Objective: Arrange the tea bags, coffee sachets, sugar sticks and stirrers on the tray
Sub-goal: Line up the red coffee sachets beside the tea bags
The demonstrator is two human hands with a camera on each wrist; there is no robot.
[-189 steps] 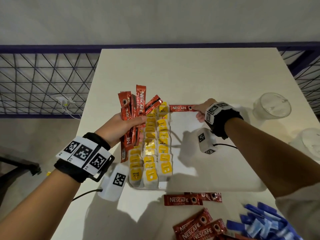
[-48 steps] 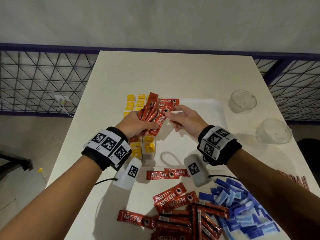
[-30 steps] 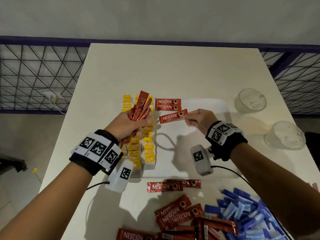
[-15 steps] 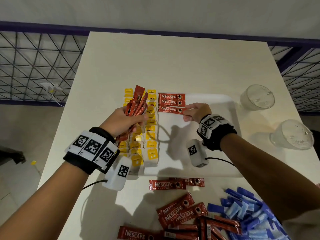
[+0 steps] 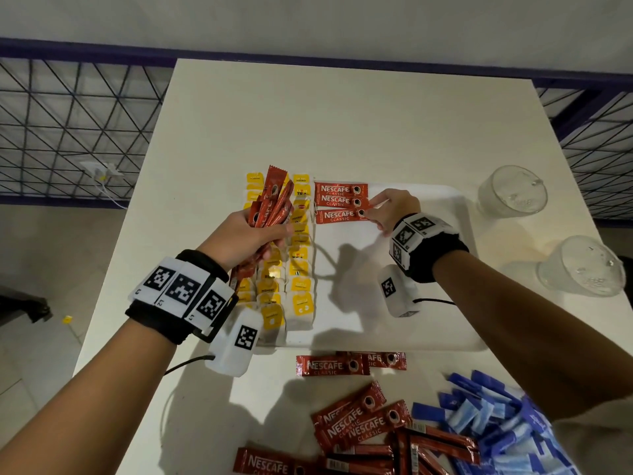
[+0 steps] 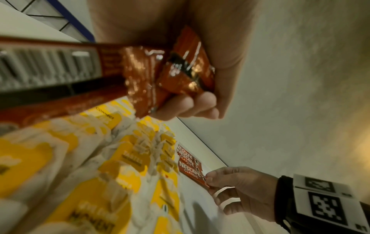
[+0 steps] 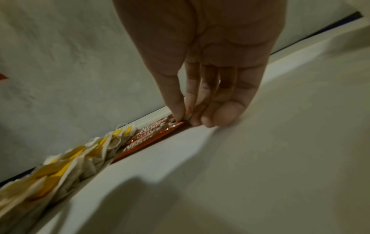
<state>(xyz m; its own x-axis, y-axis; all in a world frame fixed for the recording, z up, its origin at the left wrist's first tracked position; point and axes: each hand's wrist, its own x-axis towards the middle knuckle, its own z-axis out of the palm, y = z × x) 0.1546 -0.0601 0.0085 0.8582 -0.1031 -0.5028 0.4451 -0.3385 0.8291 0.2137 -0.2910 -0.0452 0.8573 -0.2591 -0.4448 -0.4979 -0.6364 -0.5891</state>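
Note:
A white tray lies on the table, with yellow-tagged tea bags in columns along its left side. Two red coffee sachets lie flat at the tray's far edge. Just below them lies a third sachet, and my right hand pinches its right end between thumb and fingers. The right wrist view shows that right hand low on the sachet. My left hand grips a bunch of red sachets above the tea bags. Stirrers are not visible.
Loose red sachets lie in front of the tray, with a bigger heap near the front edge. Blue sugar sticks are piled at the front right. Two clear cups stand right of the tray.
My right hand carried the third sachet from above the tray's middle up to the far edge and laid it under the other two. The left hand kept its bunch.

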